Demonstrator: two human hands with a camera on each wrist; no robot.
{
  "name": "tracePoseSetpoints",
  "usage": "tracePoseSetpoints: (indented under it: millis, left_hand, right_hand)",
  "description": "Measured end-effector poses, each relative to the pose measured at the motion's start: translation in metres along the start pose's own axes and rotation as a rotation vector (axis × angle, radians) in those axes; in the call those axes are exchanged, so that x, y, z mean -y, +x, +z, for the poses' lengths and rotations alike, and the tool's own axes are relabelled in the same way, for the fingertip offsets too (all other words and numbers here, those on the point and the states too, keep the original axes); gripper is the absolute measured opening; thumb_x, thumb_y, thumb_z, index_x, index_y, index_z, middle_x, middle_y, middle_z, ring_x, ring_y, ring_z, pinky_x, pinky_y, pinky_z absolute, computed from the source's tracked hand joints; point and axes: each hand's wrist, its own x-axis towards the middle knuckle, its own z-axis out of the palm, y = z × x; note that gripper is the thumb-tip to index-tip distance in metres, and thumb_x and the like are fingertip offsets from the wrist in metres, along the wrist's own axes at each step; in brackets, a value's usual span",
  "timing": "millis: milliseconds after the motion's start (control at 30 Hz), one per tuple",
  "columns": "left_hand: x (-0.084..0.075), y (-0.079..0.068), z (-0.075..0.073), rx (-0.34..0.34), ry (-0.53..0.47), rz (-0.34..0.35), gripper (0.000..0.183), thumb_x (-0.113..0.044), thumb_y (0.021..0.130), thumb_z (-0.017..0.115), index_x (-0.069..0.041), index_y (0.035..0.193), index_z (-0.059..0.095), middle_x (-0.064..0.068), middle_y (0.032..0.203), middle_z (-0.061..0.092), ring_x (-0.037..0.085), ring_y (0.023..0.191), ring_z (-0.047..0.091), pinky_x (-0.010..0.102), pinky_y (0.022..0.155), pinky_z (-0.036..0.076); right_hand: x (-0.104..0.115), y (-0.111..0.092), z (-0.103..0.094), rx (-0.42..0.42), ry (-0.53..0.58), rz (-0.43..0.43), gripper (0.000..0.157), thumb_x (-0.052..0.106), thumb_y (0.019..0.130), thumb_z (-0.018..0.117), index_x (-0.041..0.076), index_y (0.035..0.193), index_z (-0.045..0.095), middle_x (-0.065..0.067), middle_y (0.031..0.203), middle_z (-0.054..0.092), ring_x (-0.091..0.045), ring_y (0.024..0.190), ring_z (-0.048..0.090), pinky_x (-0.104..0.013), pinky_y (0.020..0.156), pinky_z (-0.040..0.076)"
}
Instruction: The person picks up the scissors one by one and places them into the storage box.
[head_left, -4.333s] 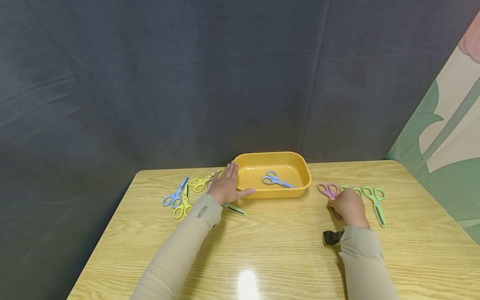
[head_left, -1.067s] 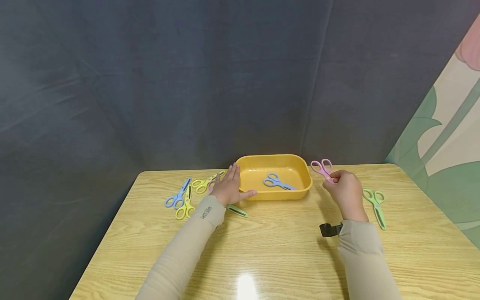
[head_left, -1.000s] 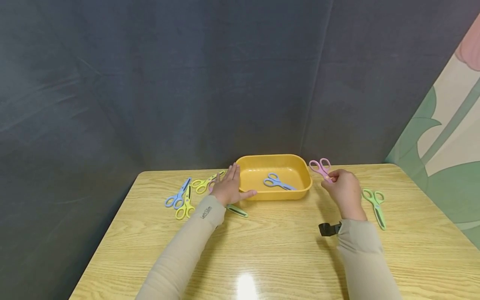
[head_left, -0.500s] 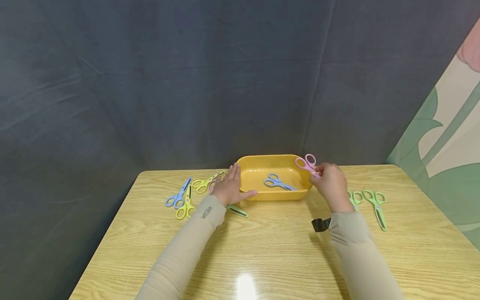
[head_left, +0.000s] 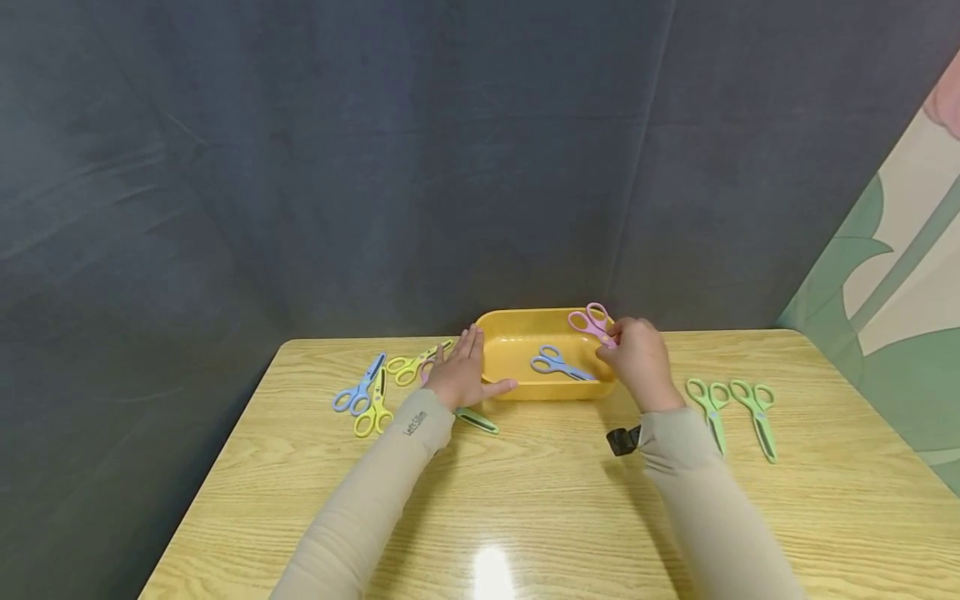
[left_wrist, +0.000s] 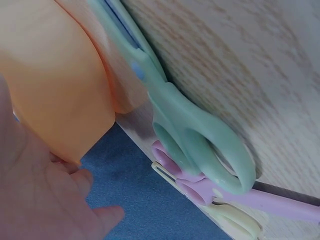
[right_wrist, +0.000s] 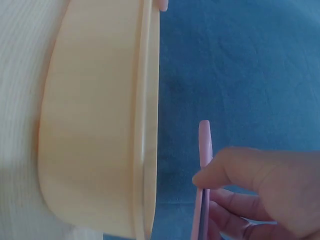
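My right hand (head_left: pixel 639 362) pinches a pair of pink scissors (head_left: pixel 597 329) near the pivot, handle loops pointing up and left. In the head view it is over the right end of a yellow plastic tray (head_left: pixel 543 392); the right wrist view shows the scissors (right_wrist: pixel 204 142) raised above the tray's rim, apart from it. Blue scissors (head_left: pixel 558 364) lie inside the tray. My left hand (head_left: pixel 457 379) rests against the tray's left end, fingers straight, thumb along the front wall. Green scissors (left_wrist: pixel 172 102) lie beside that hand, partly hidden by it in the head view.
Left of the tray lie blue scissors (head_left: pixel 360 390), yellow scissors (head_left: pixel 373 408), another yellow pair (head_left: pixel 408 367) and partly covered pink scissors (left_wrist: pixel 200 189). Two green pairs, one nearer (head_left: pixel 711 406) and one farther right (head_left: pixel 756 408), lie right of the tray. A dark curtain (head_left: pixel 450 167) hangs behind the table.
My right hand has picked the pink scissors up from the table on the right and carried them left to above the tray's right end. The left hand keeps its place at the tray.
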Motion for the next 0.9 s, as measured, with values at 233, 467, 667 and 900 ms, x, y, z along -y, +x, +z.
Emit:
tracePoseSetpoints:
  millis: [233, 467, 667, 900]
  left_hand:
    - [0.001, 0.002, 0.002, -0.017, 0.009, 0.001, 0.115, -0.081, 0.089, 0.044, -0.003, 0.162, 0.002, 0.012, 0.17, 0.0, 0.025, 0.157, 0.003, 0.059, 0.122, 0.011]
    - [0.001, 0.003, 0.004, -0.001, 0.011, -0.012, 0.117, -0.084, 0.088, 0.043, -0.005, 0.162, -0.001, 0.009, 0.17, -0.004, 0.022, 0.156, 0.0, 0.057, 0.123, 0.009]
    - [0.0, 0.002, 0.005, 0.0, 0.009, -0.011, 0.115, -0.082, 0.089, 0.044, -0.005, 0.162, 0.0, 0.01, 0.17, -0.003, 0.022, 0.156, 0.0, 0.057, 0.122, 0.01]
    - [-0.001, 0.002, 0.001, -0.021, 0.022, 0.001, 0.115, -0.082, 0.089, 0.043, -0.004, 0.162, 0.003, 0.012, 0.17, 0.0, 0.025, 0.156, 0.004, 0.057, 0.122, 0.011]
  right_hand:
    - [0.005, 0.005, 0.009, -0.008, 0.012, -0.014, 0.025, 0.006, 0.078, 0.072, -0.011, 0.096, 0.066, -0.023, 0.088, 0.06, -0.037, 0.08, 0.056, -0.048, 0.073, 0.048]
    - [0.009, 0.008, 0.017, 0.013, 0.022, -0.015, 0.026, 0.007, 0.079, 0.073, -0.011, 0.097, 0.067, -0.023, 0.089, 0.062, -0.037, 0.081, 0.058, -0.048, 0.074, 0.048]
    - [0.01, 0.008, 0.024, 0.05, 0.016, -0.005, 0.025, 0.007, 0.081, 0.071, -0.01, 0.099, 0.068, -0.022, 0.09, 0.061, -0.036, 0.082, 0.058, -0.048, 0.074, 0.049]
    - [0.008, 0.011, 0.032, 0.058, -0.002, 0.001, 0.023, 0.007, 0.081, 0.073, -0.009, 0.096, 0.067, -0.018, 0.081, 0.061, -0.033, 0.073, 0.057, -0.045, 0.067, 0.047]
